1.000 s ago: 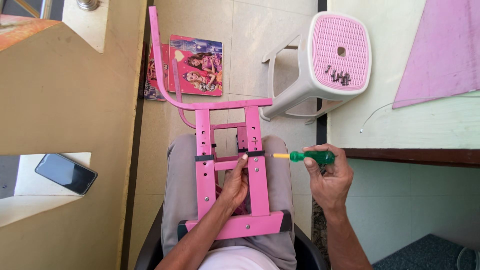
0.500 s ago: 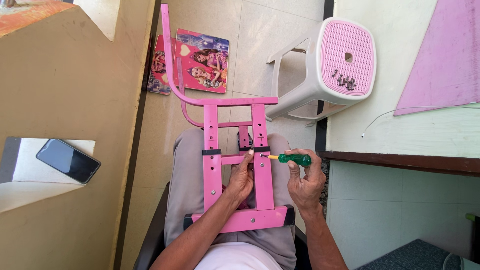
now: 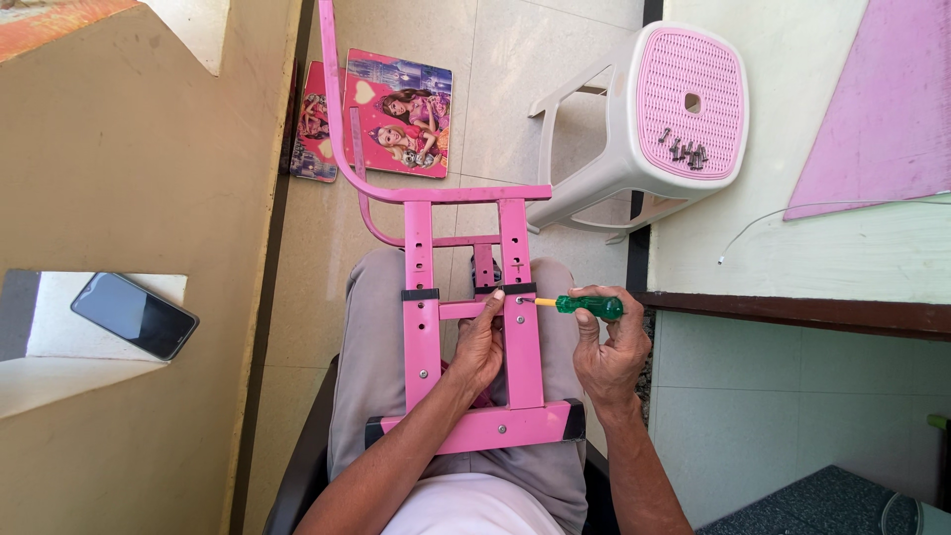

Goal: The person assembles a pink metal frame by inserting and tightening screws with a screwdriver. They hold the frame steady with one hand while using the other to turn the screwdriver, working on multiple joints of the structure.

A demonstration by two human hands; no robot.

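Note:
A pink metal frame (image 3: 421, 327) with two upright rails and a curved tube lies across my lap. My left hand (image 3: 482, 342) reaches between the rails and presses its fingers against the right rail near a black clamp band. My right hand (image 3: 611, 347) grips a green-handled screwdriver (image 3: 587, 305), held level, its yellow shaft and tip set against the side of the right rail just by my left fingertips.
A white plastic stool with a pink perforated seat (image 3: 689, 94) stands ahead to the right, several dark screws (image 3: 686, 151) on it. A dark phone (image 3: 134, 315) lies on a ledge at left. Pink picture panels (image 3: 401, 114) rest on the tiled floor; a low wall runs along the right.
The view has shifted a little. My right hand has drawn in closer to the frame, bringing the screwdriver tip against the right rail. My left hand stays on the rail.

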